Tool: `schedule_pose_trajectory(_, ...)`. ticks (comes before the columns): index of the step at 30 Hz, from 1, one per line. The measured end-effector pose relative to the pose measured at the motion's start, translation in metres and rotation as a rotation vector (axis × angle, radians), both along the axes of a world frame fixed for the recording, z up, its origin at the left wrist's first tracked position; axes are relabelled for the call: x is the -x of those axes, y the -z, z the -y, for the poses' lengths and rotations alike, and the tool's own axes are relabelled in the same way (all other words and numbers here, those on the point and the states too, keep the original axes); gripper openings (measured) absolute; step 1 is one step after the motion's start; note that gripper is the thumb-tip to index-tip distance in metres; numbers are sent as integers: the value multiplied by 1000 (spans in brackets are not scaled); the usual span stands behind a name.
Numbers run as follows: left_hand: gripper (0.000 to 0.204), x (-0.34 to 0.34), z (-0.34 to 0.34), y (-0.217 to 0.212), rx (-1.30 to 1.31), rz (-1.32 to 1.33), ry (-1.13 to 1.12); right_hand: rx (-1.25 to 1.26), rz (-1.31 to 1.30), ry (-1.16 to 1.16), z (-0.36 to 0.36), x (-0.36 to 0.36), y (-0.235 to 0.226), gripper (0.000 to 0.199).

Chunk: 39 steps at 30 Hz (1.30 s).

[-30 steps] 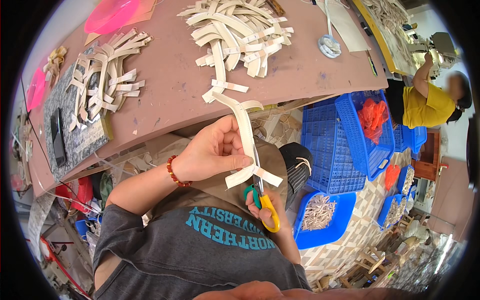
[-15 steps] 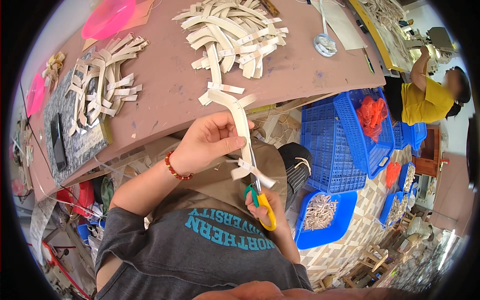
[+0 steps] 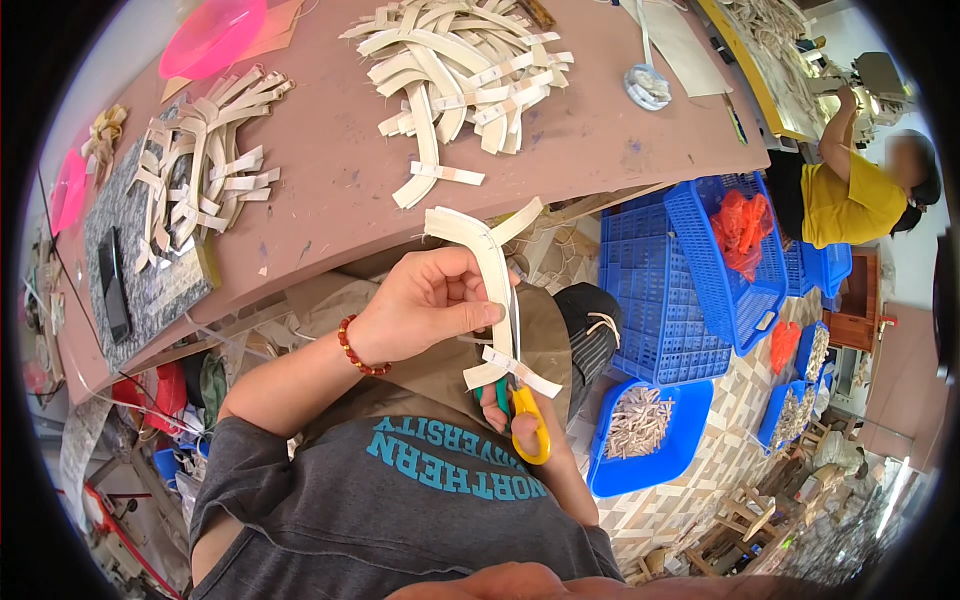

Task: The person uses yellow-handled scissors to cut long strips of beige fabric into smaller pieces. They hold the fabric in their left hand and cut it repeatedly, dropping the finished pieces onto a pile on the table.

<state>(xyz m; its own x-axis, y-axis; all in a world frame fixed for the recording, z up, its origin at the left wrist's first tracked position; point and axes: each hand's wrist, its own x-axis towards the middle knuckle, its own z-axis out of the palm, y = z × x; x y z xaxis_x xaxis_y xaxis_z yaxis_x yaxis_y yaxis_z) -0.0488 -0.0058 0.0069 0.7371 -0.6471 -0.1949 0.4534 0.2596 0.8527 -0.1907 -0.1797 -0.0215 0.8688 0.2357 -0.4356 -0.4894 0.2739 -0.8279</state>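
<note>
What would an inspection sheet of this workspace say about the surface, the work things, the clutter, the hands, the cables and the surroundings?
Surface: pinkish-brown table, scattered dark marks.
Work things: cream strap piece, in hand; yellow-and-green scissors, blades alongside it, contact unclear; large pile of similar pieces, smaller pile to its left.
Clutter: pink bowl; black phone on grey slab.
Hands: left hand pinches the cream strap piece; right hand holds the scissors.
Cables: thin dark line at far left, possibly a cable.
Surroundings: blue crates, blue tub with pale pieces, person in yellow top.
</note>
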Motion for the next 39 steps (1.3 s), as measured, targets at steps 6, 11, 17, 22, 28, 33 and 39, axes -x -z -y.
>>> schedule_pose_trajectory(6,31,0,-1,3,7,46,11,-78,-35,-36,10,6,10,62)
schedule_pose_trajectory(11,29,-2,0,5,45,52,-4,-102,-22,16,8,6,10,53)
schedule_pose_trajectory(17,25,-8,-5,15,88,-90,-184,-16,-1,14,5,3,6,54)
schedule_pose_trajectory(22,22,-3,-3,11,30,-49,-123,42,98,-69,5,-4,4,60)
schedule_pose_trajectory(28,19,-2,-1,8,56,-25,-104,25,118,-87,6,-6,0,61)
schedule_pose_trajectory(33,18,-3,-1,7,68,-5,-80,0,54,0,6,3,3,55)
schedule_pose_trajectory(39,18,-5,-2,8,80,-7,-45,9,59,-45,11,2,3,53)
